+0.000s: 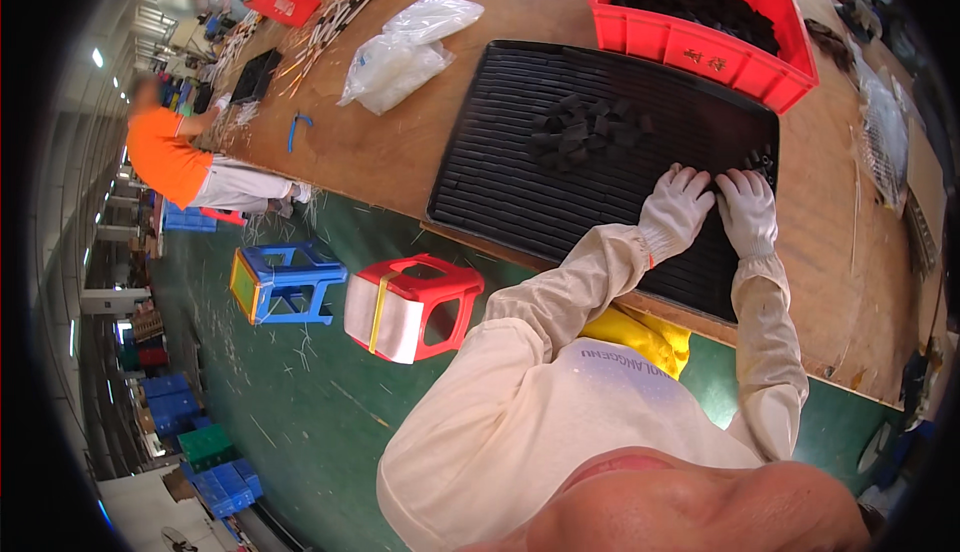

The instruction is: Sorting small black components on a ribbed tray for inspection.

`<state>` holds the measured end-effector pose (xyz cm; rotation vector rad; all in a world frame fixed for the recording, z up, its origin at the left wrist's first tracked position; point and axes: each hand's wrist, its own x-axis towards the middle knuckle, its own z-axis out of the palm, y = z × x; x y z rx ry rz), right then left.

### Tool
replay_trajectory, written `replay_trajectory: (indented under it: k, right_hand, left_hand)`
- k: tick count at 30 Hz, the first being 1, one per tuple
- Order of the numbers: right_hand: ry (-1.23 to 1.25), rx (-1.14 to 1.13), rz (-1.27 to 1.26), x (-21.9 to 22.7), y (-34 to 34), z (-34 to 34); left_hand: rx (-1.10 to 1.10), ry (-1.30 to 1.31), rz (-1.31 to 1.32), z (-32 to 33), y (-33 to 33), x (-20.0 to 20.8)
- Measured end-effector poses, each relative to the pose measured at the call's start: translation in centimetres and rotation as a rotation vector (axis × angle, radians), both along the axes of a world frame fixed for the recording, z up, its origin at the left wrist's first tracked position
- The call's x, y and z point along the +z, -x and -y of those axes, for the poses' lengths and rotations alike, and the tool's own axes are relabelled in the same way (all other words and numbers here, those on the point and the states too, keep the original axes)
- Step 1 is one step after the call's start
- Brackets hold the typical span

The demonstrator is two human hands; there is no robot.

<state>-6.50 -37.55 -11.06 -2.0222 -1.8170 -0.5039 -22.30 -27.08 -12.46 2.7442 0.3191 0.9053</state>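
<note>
My left hand (677,211) and my right hand (747,212), both in white gloves, are close together over the right part of a black ribbed tray (497,157). Their fingers curl down and in toward each other; whatever they pinch is hidden beneath the fingertips. Beyond my left hand, a loose heap of small black pieces (585,134) lies on the tray. A few small dark pieces (762,162) sit by the tray's right edge, just past my right fingertips.
A red bin (700,52) of black pieces stands behind the tray on the wooden table (375,157). Clear plastic bags (405,57) and a blue tool (297,130) lie leftward. Blue (290,282) and red (425,297) stools stand below. A person in orange (165,157) works at far left.
</note>
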Motion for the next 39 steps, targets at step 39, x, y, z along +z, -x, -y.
replay_trajectory:
  k: [39]
  right_hand:
    - [-0.18,-0.179,-0.504,4.1,6.0,1.2]
  left_hand:
    - [0.479,0.143,-0.272,-14.1,14.1,2.3]
